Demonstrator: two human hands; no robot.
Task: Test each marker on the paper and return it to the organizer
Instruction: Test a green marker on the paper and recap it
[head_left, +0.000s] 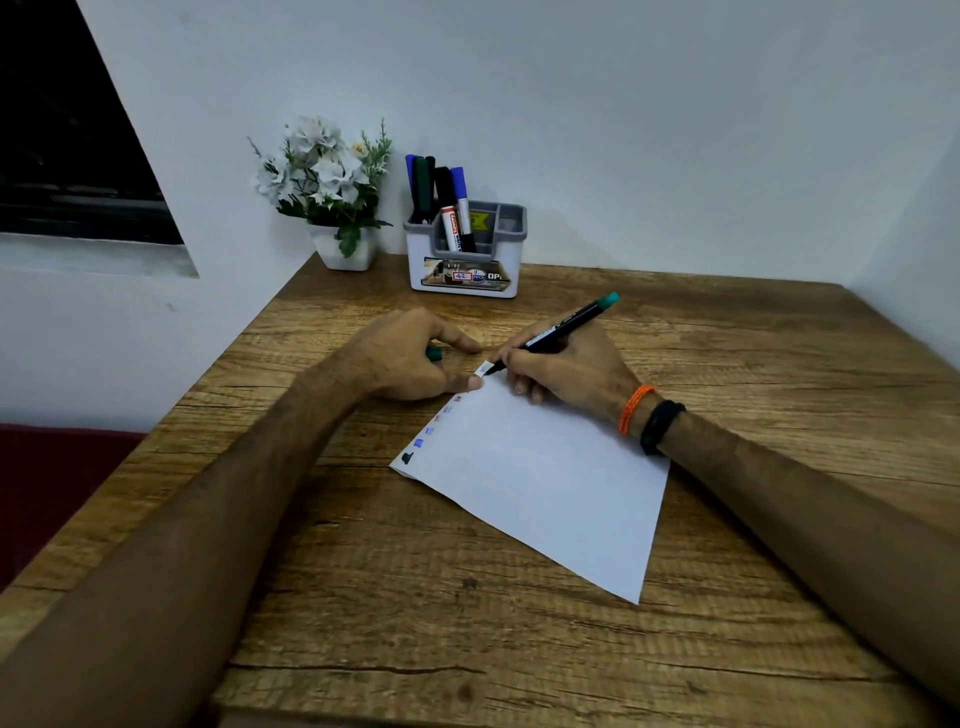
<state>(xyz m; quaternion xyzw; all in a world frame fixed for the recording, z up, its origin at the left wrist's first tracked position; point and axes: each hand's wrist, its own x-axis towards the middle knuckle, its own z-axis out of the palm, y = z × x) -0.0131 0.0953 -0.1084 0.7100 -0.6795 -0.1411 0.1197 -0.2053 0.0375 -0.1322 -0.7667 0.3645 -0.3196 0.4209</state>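
Observation:
A white sheet of paper (545, 478) lies tilted on the wooden table, with small coloured test marks along its left edge. My right hand (566, 371) grips a black marker with a green end (571, 322), its tip down on the paper's far corner. My left hand (415, 358) rests beside that corner, thumb pressing the paper, and is closed around a green cap (435, 354). The white and grey organizer (465, 270) stands at the back with several markers (441, 192) upright in it.
A white pot of artificial white flowers (332, 197) stands left of the organizer in the back corner. Walls close off the table at the back and right. The table's left edge drops to a dark red surface (47, 478).

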